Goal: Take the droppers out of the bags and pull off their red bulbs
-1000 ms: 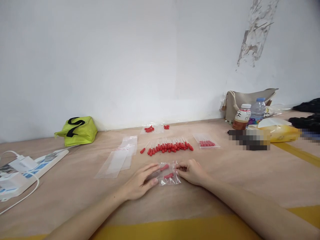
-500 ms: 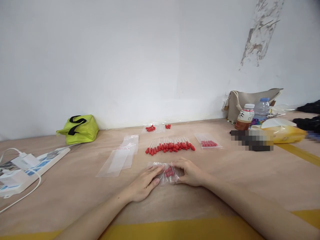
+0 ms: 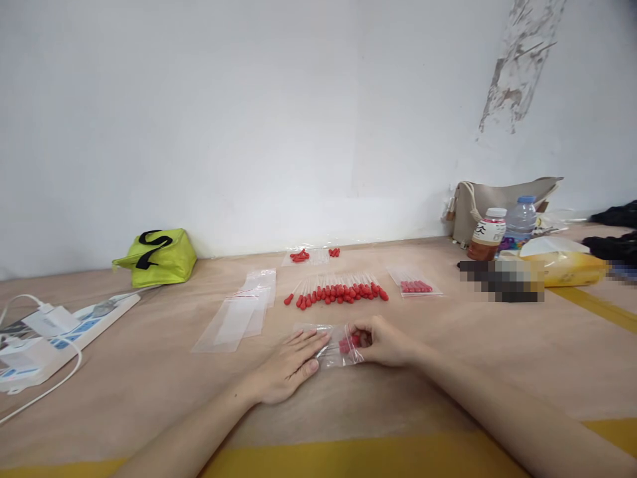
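Observation:
A clear zip bag (image 3: 334, 357) lies flat on the table in front of me, with several droppers with red rubber bulbs (image 3: 348, 344) in it. My left hand (image 3: 288, 365) lies flat, fingers stretched out, over the left part of the bag. The fingers of my right hand (image 3: 381, 342) are closed around the red bulbs at the bag's right end; they partly hide the bulbs. Beyond my hands is a row of loose droppers (image 3: 343, 292), bulbs toward me. To its right lies a filled bag of droppers (image 3: 415, 282).
Flat clear bags (image 3: 233, 318) overlap at the left. Near the wall are small bags with red pieces (image 3: 300, 256). A power strip (image 3: 84, 332) and a lime-green bag (image 3: 164, 259) stand further left. Bottles (image 3: 488, 234) and a yellow tissue pack (image 3: 572, 267) are at the right.
The red bulbs have shifted right inside the bag, and my right fingers have closed around them. My left hand stays nearly still. The leftmost loose dropper now lies slightly further left.

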Motion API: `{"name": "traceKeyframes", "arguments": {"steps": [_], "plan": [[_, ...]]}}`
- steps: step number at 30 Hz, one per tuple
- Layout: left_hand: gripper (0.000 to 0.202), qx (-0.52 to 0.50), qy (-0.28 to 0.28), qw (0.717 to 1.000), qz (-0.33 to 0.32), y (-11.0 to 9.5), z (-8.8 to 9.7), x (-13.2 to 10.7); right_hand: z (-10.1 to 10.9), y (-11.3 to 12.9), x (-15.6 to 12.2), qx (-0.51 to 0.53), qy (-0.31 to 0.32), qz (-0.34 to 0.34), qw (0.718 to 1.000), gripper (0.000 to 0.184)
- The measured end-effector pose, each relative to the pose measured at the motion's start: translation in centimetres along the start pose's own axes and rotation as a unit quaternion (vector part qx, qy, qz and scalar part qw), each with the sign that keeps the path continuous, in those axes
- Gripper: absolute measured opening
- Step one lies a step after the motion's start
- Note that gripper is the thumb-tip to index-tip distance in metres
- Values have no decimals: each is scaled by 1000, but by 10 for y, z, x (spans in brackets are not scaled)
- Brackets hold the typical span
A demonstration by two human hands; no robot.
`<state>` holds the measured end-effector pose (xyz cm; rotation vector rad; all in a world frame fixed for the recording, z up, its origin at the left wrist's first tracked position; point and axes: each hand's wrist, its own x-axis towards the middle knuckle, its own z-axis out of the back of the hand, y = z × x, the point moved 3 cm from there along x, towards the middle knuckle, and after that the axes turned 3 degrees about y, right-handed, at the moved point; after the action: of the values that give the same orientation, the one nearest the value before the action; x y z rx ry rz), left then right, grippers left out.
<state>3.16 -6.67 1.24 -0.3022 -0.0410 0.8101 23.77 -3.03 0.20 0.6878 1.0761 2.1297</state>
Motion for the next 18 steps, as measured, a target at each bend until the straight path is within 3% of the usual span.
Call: {"name": "traceKeyframes", "arguments": {"steps": [5, 13, 15, 18], "plan": [[52, 25, 18, 999, -6, 1, -2, -2, 26, -18, -6, 213, 21, -94, 972, 40], [46, -15, 22, 999, -19, 1, -6, -11, 75, -41, -17, 301, -97, -156, 936, 26], [45, -42, 4, 999, 3, 2, -3, -8, 90, -45, -20, 298, -117, -164, 933, 22], [41, -84, -83, 992, 46, 12, 10, 4, 117, -49, -23, 298, -182, -145, 926, 21]]}}
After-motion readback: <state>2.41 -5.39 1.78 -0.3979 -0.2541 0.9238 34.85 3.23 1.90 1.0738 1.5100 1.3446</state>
